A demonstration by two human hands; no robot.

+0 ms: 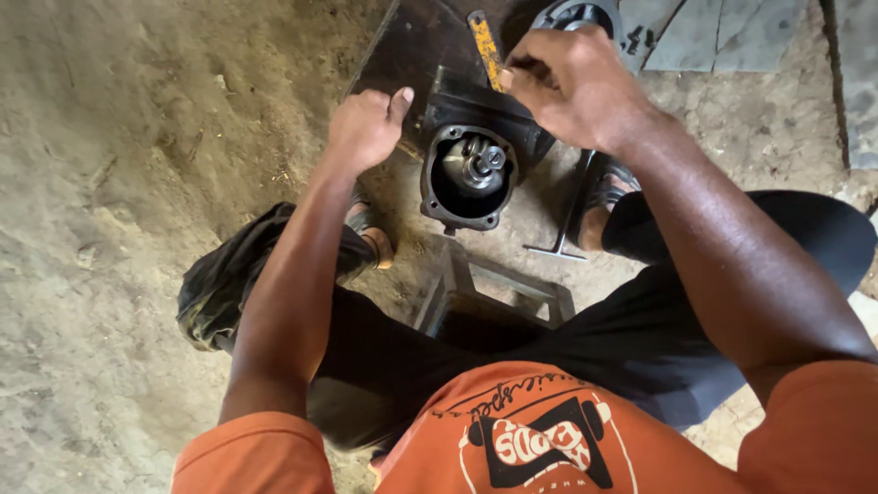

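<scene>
A dark metal gear housing (pixel 457 110) lies on a dark plate on the ground between my feet. Its round opening faces me, with a steel shaft and gear (pixel 477 166) inside. My left hand (pixel 366 128) is closed against the housing's left side, thumb up on its edge. My right hand (pixel 572 82) is curled shut over the housing's top right, next to a yellow-handled tool (pixel 485 46) that lies across the top. What the right fingers pinch is hidden.
I sit on a low metal stool (pixel 498 288) over a dusty concrete floor (pixel 119 183). A T-shaped metal wrench (pixel 572 215) lies by my right sandalled foot. A round metal part (pixel 578 13) sits behind the housing. Grey stone slabs (pixel 732 32) lie at the top right.
</scene>
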